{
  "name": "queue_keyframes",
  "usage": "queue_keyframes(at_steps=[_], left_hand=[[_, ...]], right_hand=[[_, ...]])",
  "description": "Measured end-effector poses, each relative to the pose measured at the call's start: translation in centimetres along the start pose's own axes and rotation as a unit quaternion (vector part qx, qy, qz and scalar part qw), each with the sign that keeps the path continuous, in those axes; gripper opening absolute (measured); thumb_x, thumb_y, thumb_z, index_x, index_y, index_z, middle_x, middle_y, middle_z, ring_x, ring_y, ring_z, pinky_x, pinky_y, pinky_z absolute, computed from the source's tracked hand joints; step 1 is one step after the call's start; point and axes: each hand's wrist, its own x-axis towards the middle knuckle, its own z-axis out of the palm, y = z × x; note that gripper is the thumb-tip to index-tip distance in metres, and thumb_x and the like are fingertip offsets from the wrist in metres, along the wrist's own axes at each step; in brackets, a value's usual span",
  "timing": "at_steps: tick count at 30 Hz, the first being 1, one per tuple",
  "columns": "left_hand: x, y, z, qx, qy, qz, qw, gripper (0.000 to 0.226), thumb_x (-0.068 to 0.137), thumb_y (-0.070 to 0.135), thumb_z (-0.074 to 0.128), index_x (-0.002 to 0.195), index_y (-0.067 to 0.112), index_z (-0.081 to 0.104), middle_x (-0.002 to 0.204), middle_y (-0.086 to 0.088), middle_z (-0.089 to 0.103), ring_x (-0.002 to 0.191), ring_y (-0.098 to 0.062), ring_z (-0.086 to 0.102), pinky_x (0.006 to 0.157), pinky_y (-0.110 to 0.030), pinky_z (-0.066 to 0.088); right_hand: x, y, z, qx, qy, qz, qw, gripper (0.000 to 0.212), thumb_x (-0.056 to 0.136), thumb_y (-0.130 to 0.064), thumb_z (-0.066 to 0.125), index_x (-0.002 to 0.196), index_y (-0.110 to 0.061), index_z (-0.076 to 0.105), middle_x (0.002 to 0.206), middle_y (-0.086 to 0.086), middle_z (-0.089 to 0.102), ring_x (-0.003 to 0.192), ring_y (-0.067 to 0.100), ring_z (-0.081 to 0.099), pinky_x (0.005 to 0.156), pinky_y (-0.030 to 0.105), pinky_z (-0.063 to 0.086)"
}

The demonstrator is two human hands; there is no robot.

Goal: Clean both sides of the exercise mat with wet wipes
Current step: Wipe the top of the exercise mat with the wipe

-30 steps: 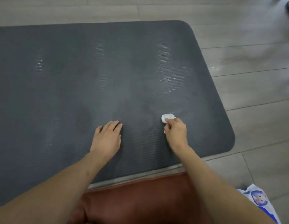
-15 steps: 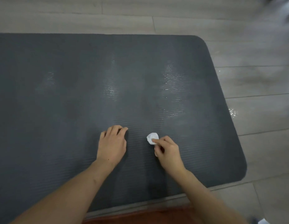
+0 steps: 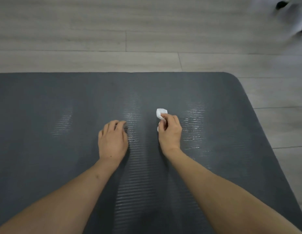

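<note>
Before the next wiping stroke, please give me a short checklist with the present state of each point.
1. Wet wipe held firmly: ok, the right hand pinches the balled wipe.
2. Mat braced: ok, the left hand rests on it.
3. Mat lying flat: ok where visible.
4. Wiped area marked: ok, wet streaks shine near the hands.
5. Left part wiped: cannot tell, it looks dull.
6. Wipe clean enough: cannot tell.
</note>
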Motion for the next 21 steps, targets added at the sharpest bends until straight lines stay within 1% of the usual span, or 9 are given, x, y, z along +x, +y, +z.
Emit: queue_keyframes(at_steps=[3, 6, 9, 12, 14, 16, 18, 20, 21], left_hand=[[3.8, -2.0, 0.9, -0.005, 0.028, -0.005, 1.0, 0.033, 0.098, 0.012, 0.056, 0.129, 0.018, 0.065, 0.129, -0.005, 0.061, 0.123, -0.03, 0.054, 0.103, -0.048, 0.042], [9.5, -4.1, 1.9, -0.016, 0.049, -0.007, 0.999, 0.033, 0.098, 0.011, 0.055, 0.129, 0.018, 0.064, 0.133, -0.005, 0.062, 0.127, -0.03, 0.053, 0.106, -0.049, 0.04], [14.9, -5.9, 3.1, -0.007, 0.066, 0.001, 0.998, 0.03, 0.102, 0.015, 0.05, 0.129, 0.018, 0.065, 0.139, -0.007, 0.062, 0.136, -0.03, 0.051, 0.112, -0.049, 0.037], [16.8, -6.8, 4.9, 0.024, 0.035, 0.0, 0.999, 0.037, 0.107, 0.024, 0.042, 0.14, 0.022, 0.059, 0.156, -0.002, 0.05, 0.151, -0.024, 0.036, 0.124, -0.048, 0.022], [17.0, -7.0, 5.6, 0.035, 0.012, 0.011, 0.999, 0.041, 0.106, 0.025, 0.041, 0.144, 0.024, 0.056, 0.16, 0.001, 0.045, 0.154, -0.02, 0.03, 0.127, -0.049, 0.017], [17.3, -7.0, 5.5, 0.04, -0.01, 0.011, 0.999, 0.045, 0.107, 0.026, 0.039, 0.15, 0.026, 0.051, 0.165, 0.003, 0.038, 0.157, -0.018, 0.023, 0.128, -0.049, 0.014], [18.1, -7.2, 5.3, 0.054, -0.034, 0.008, 0.998, 0.05, 0.108, 0.029, 0.031, 0.156, 0.03, 0.041, 0.17, 0.005, 0.026, 0.159, -0.017, 0.013, 0.129, -0.049, 0.009], [18.5, -7.3, 5.4, 0.069, -0.045, 0.006, 0.997, 0.055, 0.107, 0.033, 0.021, 0.16, 0.031, 0.033, 0.171, 0.007, 0.016, 0.16, -0.015, 0.005, 0.13, -0.049, 0.005], [18.6, -7.3, 5.4, 0.073, -0.05, 0.011, 0.996, 0.058, 0.105, 0.035, 0.017, 0.161, 0.032, 0.03, 0.171, 0.008, 0.013, 0.16, -0.015, 0.003, 0.13, -0.049, 0.004]], right_hand=[[2.7, -0.7, 3.9, 0.004, 0.012, 0.005, 1.0, 0.019, 0.093, -0.003, 0.057, 0.107, -0.008, 0.069, 0.097, 0.002, 0.057, 0.078, 0.009, 0.05, 0.073, 0.008, 0.035], [7.2, -1.4, 7.6, -0.011, -0.002, -0.055, 0.998, 0.019, 0.09, -0.001, 0.059, 0.105, -0.006, 0.07, 0.095, 0.005, 0.059, 0.078, 0.015, 0.053, 0.076, 0.018, 0.041], [10.4, -1.4, 10.0, -0.011, 0.014, -0.047, 0.999, 0.018, 0.09, -0.001, 0.059, 0.104, -0.006, 0.07, 0.094, 0.006, 0.06, 0.078, 0.014, 0.053, 0.077, 0.023, 0.044], [11.4, -0.4, 11.6, -0.033, 0.0, -0.023, 0.999, 0.017, 0.092, -0.005, 0.059, 0.101, -0.01, 0.072, 0.088, 0.002, 0.06, 0.075, 0.016, 0.055, 0.073, 0.025, 0.045], [12.7, -0.1, 11.9, -0.068, -0.055, 0.009, 0.996, 0.02, 0.091, -0.009, 0.055, 0.095, -0.016, 0.074, 0.084, 0.002, 0.062, 0.071, 0.015, 0.058, 0.068, 0.024, 0.044], [14.6, -1.0, 11.9, -0.047, -0.108, 0.057, 0.991, 0.022, 0.091, -0.011, 0.052, 0.089, -0.019, 0.073, 0.083, 0.002, 0.064, 0.064, 0.009, 0.061, 0.062, 0.019, 0.045], [16.4, -1.8, 12.1, -0.058, -0.097, 0.034, 0.993, 0.023, 0.093, -0.01, 0.051, 0.094, -0.018, 0.073, 0.089, -0.002, 0.061, 0.069, 0.011, 0.063, 0.065, 0.02, 0.049], [18.0, -2.5, 12.6, -0.089, -0.079, -0.018, 0.993, 0.023, 0.094, -0.008, 0.054, 0.105, -0.016, 0.073, 0.093, -0.004, 0.052, 0.074, 0.014, 0.056, 0.069, 0.025, 0.049], [18.5, -2.9, 13.0, -0.101, -0.077, -0.041, 0.991, 0.022, 0.095, -0.009, 0.057, 0.109, -0.014, 0.072, 0.096, -0.004, 0.05, 0.076, 0.013, 0.053, 0.071, 0.025, 0.048]])
